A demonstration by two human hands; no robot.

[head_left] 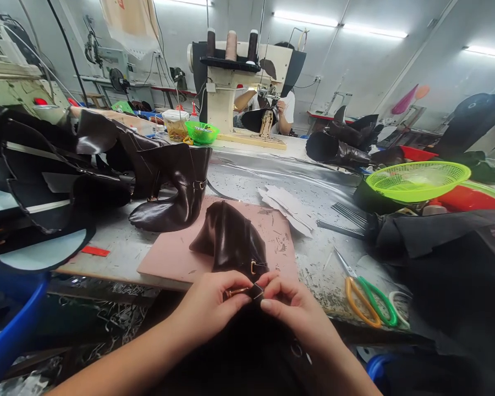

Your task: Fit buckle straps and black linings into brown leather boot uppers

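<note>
A dark brown leather boot upper (235,236) stands on a pink board, its lower edge close above both hands. On its side is a strap with a small gold buckle (253,268). Just in front of it, my left hand (218,302) pinches a short dark leather strap (256,292) between thumb and fingertips. A thin copper-coloured metal piece (236,291) shows within the same hand; its kind is unclear. My right hand (286,302) has its thumb and fingers closed at the strap's other side.
Finished-looking boot uppers (175,184) pile up at left. Scissors (365,297) with orange and green handles lie at right, near dark fabric (457,275). White paper pieces (289,206) and a green basket (418,179) lie beyond. A person works behind a sewing machine (223,93).
</note>
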